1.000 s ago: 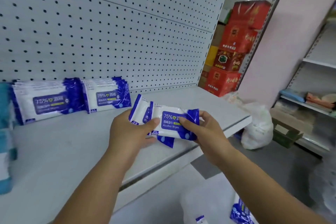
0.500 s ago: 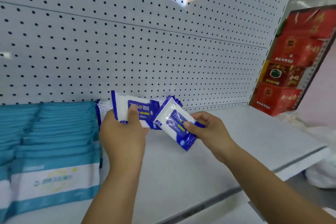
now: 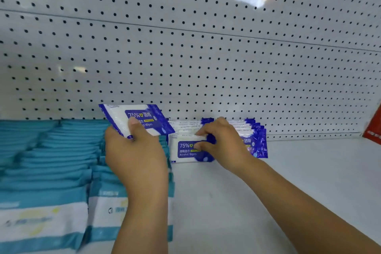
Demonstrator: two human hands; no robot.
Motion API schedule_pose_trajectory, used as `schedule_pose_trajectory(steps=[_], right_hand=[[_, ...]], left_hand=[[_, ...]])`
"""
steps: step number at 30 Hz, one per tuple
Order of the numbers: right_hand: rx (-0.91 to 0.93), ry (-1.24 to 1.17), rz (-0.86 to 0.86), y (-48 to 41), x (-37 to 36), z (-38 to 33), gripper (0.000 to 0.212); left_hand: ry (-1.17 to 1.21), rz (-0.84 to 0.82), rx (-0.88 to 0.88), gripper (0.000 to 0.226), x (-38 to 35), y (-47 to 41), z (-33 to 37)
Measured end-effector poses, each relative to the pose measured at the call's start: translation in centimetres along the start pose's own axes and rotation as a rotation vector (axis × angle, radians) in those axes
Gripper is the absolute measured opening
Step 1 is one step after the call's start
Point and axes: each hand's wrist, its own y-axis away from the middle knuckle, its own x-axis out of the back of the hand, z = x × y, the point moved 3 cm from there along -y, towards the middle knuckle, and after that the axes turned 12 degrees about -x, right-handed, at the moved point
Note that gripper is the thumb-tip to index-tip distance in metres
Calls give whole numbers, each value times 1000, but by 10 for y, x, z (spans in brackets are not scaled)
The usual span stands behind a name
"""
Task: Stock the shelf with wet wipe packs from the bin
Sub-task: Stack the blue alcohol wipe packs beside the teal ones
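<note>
Head view: our left hand [image 3: 136,150] grips a pack [image 3: 144,118], right hand [image 3: 224,144] pinches the front pack [image 3: 185,150]; likely light, slick: hold edges.

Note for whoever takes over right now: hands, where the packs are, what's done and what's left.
Left hand: grips a raised pack above the teal packs.
Right hand: pinches the front pack of the left row on the shelf.
Done: left row and right row stand against the pegboard.
Left: release the front pack, shelve the raised pack. Bin not in view.
</note>
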Motion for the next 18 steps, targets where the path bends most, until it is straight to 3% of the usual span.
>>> schedule_pose_trajectory(steps=[5,10,12,16,18], right_hand=[[249,123,244,-7,-10,8,32],[204,102,270,-5,-13,10,44],[145,-33,257,1,-2,8,44],[-130,-473,249,13,38,10,16],[-225,-668,190,16,53,12,19]], left_hand=[[-3,-9,17,10,-3,2,-2],[15,-55,28,10,-7,9,4],[52,-84,47,8,-10,12,9],[157,-204,165,8,-19,21,14],[190,-289,229,9,-25,29,14]])
